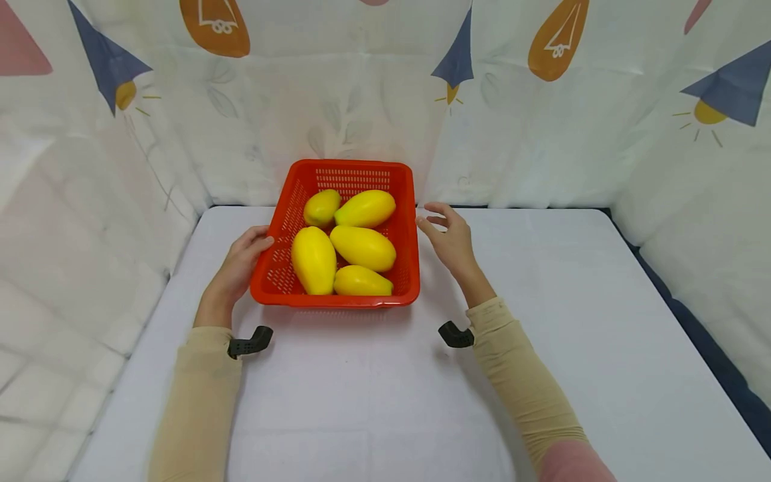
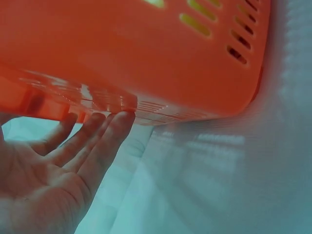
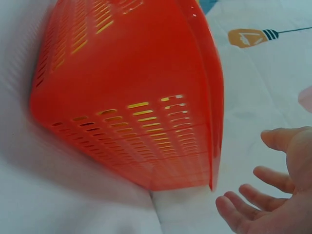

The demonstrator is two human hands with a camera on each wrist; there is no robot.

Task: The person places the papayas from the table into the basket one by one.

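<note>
Fingers of left hand [image 1: 237, 268] straight, tips touching the left rim of the red basket [image 1: 405, 221], holding nothing; right hand [image 1: 450, 239] relaxed and open just beside the right rim, not touching. Basket sits between the hands on the white table [image 1: 572, 321], long axis running away from the person. Count: one basket, five yellow fruits [image 1: 363, 248] inside

Both hands [image 1: 241, 258] [image 1: 448, 241] open, fingers relaxed

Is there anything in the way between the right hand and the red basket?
No, nothing visible. The right hand hovers open just beside the red basket, with only bare white table in the small gap. The left hand already touches the basket's other side.
</note>
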